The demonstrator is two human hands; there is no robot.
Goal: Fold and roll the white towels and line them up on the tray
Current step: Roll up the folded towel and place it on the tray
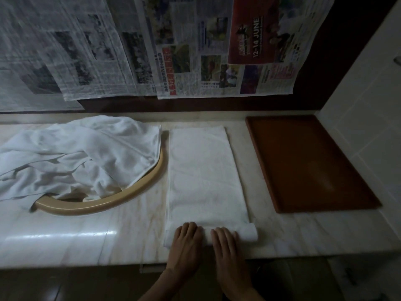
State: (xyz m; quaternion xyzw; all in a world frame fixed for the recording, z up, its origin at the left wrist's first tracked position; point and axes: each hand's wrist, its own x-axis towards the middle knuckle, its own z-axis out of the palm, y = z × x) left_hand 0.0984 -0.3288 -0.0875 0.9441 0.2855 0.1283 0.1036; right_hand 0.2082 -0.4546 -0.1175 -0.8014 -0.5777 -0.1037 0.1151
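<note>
From the head view, a folded towel (204, 170) lies as a long strip on the table (86, 235), its long axis running from the near edge to the far side. Its near end is already turned into a short roll (245, 232) lying crosswise, left to right. Both hands rest on that roll side by side: the left hand (187, 237) on its left part, the right hand (226, 242) just beside it toward the middle. Fingers of both are flat and straight, pointing away from the person, pressing down and not curled round the cloth. The right end of the roll sticks out bare past the right hand.

The flat rest of the strip lies directly ahead of the hands, so the roll probably has to travel straight away from the person, along the strip.

The tray (253, 135) sits to the right, apart from the towel and nearer the right hand; nothing is on it. At left a heap of towels (71, 153) covers a sink (138, 190).
</note>
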